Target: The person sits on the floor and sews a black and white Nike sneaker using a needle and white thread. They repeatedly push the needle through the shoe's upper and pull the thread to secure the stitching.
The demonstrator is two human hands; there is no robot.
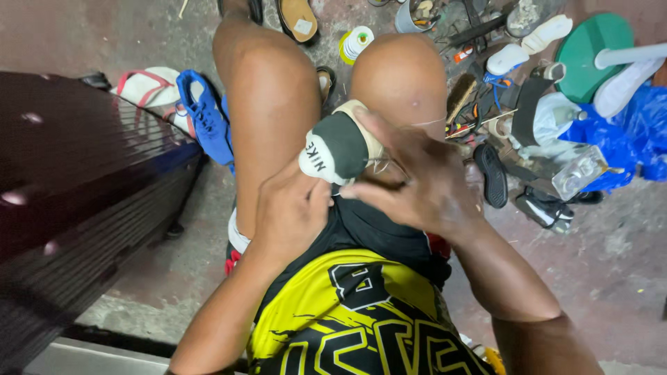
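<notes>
I sit with my bare knees apart and hold a black-and-white sports shoe (335, 148) between them, heel end up. My left hand (288, 212) grips the shoe from below at its white heel. My right hand (417, 177) covers the shoe's right side, fingers spread over its tan sole edge. A thin pale thread runs by my right fingers near the sole. The rest of the shoe is hidden under my hands.
A dark ribbed surface (76, 187) fills the left. A blue shoe (203, 117) and a pink-strapped sandal (148, 86) lie beside it. At right lie several shoes, soles, a brush (460, 97), a thread spool (356, 43), blue plastic bags (639, 132) and a green stool (594, 52).
</notes>
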